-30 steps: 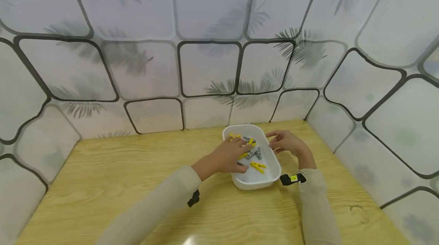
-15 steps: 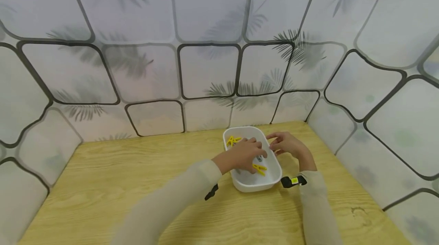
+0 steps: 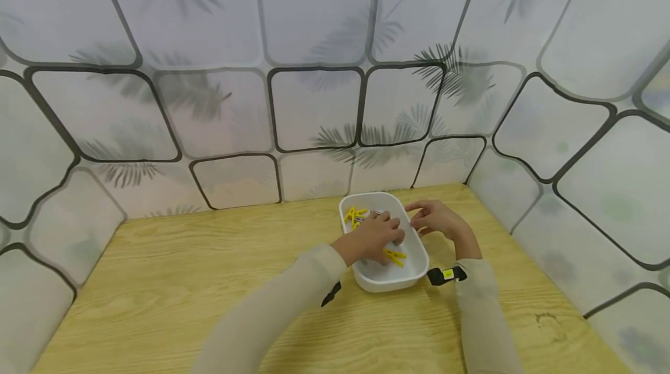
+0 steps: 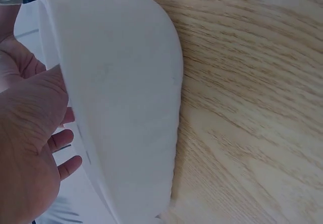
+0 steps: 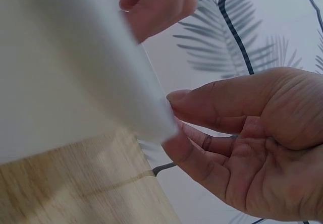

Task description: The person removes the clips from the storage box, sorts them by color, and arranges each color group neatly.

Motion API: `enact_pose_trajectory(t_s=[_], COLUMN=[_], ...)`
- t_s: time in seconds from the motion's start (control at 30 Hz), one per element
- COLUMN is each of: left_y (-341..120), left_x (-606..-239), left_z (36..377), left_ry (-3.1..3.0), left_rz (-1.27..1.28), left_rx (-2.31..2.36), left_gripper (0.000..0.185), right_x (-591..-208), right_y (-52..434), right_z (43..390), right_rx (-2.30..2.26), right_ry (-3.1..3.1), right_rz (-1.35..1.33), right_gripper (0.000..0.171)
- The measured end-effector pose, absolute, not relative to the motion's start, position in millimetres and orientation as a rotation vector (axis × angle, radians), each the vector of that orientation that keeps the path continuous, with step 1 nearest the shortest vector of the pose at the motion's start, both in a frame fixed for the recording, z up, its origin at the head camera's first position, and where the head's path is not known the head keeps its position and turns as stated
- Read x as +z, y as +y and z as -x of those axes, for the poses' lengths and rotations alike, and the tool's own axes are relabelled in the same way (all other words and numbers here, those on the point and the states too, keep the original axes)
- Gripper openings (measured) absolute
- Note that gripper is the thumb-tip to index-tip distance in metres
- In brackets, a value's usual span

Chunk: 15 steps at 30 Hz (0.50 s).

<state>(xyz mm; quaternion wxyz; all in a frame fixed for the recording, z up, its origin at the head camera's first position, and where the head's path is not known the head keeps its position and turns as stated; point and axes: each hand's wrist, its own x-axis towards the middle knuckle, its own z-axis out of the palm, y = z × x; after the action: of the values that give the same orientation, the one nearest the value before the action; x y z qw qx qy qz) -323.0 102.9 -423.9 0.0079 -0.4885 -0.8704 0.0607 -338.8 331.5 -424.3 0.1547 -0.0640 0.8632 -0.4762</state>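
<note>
A white plastic tray (image 3: 389, 278) sits on the table, holding yellow and grey clothespins. My left hand (image 3: 373, 239) reaches down into it with bent fingers, covering the middle of the pile. Its thumb tip is hidden behind the tray wall (image 4: 123, 93) in the left wrist view; I cannot tell whether it holds a clothespin. One yellow clothespin (image 3: 396, 257) lies close to that hand, and several yellow clothespins (image 3: 353, 214) show at the far left end. At the tray's right side, my right hand (image 3: 439, 218) pinches the rim between thumb and fingers.
The wood-grain table (image 3: 220, 269) extends left and in front of the tray. Patterned cloth walls (image 3: 230, 106) rise behind and at both sides, the right one close beyond my right arm. Dark camera straps (image 3: 446, 274) sit at the wrists.
My left hand has moved right and deeper into the tray, uncovering the yellow clothespins at the far left and covering the grey ones in the middle. My right hand stays at the rim.
</note>
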Motion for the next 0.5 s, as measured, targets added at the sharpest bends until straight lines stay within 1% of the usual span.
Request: enact_pose_trajectory(t_s=[0.13, 0.33, 0.5], left_y=[101.9, 102.0, 102.4], left_x=[-427.9, -433.7, -436.7], left_z=[324.8, 324.0, 319.7], left_ry=[-2.745, -2.783, -2.77], left_rz=[1.486, 1.474, 1.485], left_rx=[0.279, 0.332, 0.35], left_gripper=[0.045, 0.047, 0.036], right_x=[-422.6, -421.8, -422.9], right_y=[331.1, 331.4, 331.8], right_z=[338.1, 337.2, 337.7], right_rx=[-1.359, -1.353, -1.352], right_ry=[2.475, 2.47, 2.481], right_rz=[0.192, 0.186, 0.173], right_gripper=[0.051, 0.051, 0.05])
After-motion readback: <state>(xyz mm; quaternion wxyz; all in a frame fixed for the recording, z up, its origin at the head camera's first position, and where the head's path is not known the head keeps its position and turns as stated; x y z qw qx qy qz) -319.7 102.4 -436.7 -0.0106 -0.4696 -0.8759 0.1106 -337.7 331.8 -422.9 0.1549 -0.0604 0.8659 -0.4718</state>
